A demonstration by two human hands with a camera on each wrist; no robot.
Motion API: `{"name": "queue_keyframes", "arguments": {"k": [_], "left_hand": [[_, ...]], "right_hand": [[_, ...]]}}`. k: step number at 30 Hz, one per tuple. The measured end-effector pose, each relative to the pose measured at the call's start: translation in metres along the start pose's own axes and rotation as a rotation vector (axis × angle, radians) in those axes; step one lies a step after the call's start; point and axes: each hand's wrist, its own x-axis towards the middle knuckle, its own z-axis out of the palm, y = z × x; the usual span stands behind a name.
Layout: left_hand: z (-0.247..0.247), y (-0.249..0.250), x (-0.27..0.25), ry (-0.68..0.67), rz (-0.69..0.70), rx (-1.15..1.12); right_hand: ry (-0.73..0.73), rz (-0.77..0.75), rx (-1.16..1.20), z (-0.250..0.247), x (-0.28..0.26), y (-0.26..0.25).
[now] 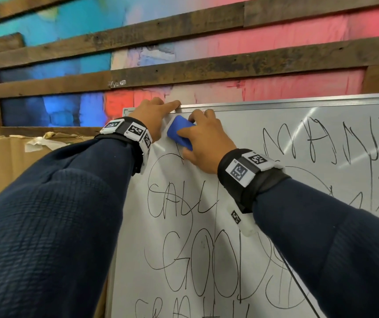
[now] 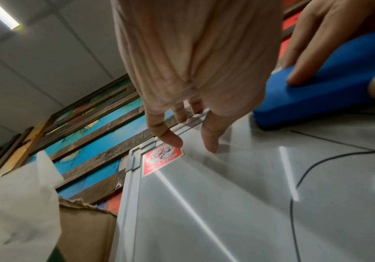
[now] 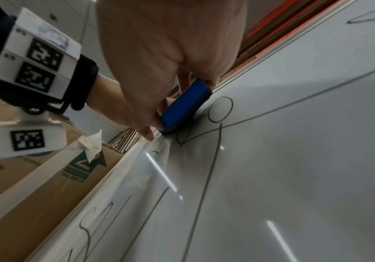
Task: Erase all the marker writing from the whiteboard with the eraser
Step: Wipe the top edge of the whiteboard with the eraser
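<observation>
A whiteboard covered in black marker writing leans against the wall; words like "CALL" and "GOOD" run down its left side. My right hand grips a blue eraser and holds it flat on the board just under the top frame, near the top left corner. The right wrist view shows the eraser touching loops of writing. My left hand holds the board's top edge beside the eraser, with fingers hooked over the frame and the thumb on the face.
A red sticker marks the board's top left corner. A cardboard box with crumpled paper on it stands left of the board. Dark wooden slats cross the painted wall behind. Writing continues to the right.
</observation>
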Motion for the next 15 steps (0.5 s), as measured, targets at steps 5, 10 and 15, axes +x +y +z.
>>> {"name": "queue_keyframes", "arguments": {"k": [5,10,15], "left_hand": [[-0.001,0.004,0.001,-0.015,-0.019,0.012],[0.003,0.011,0.002,0.002,-0.058,-0.042],[0.005,0.017,0.003,0.036,-0.075,-0.089]], "right_hand": [[-0.074,-0.072,-0.006,0.003,-0.009,0.0],[0.003,0.022,0.017,-0.008,-0.016,0.015],[-0.021,0.01,0.065,-0.008,-0.023,0.016]]}}
